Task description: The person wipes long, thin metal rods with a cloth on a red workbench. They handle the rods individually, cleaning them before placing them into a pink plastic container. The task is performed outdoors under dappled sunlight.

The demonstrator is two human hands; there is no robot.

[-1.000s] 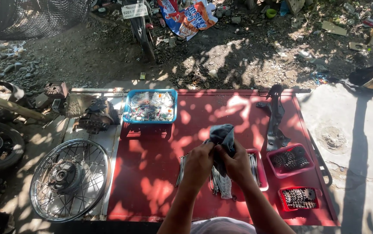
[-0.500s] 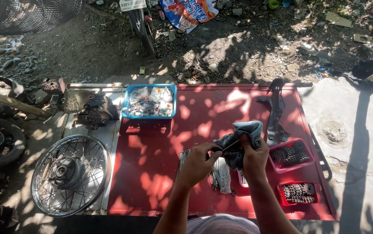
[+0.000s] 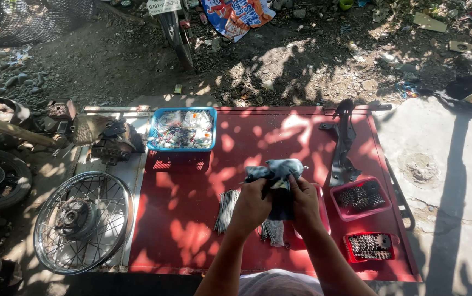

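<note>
Both my hands hold a crumpled blue-grey rag (image 3: 277, 171) above a red table (image 3: 192, 219). My left hand (image 3: 252, 205) grips its left side, my right hand (image 3: 305, 201) its right side, fingers closed into the cloth. Whether a small part sits inside the rag is hidden. Just below and left of my hands lies a bundle of thin metal spokes (image 3: 225, 210). A clear plastic bag of small parts (image 3: 273, 232) lies under my wrists.
A blue basket (image 3: 182, 130) of bagged parts stands at the table's back left. Two red trays of small metal pieces (image 3: 360, 198) (image 3: 370, 246) and a black metal bracket (image 3: 344, 142) sit at the right. A spoked wheel (image 3: 82, 222) and engine parts (image 3: 112, 141) lie left.
My hands and the rag moved a little right and up over the table, then settled back toward the middle. The rag has been turned and bunched between my fingers.
</note>
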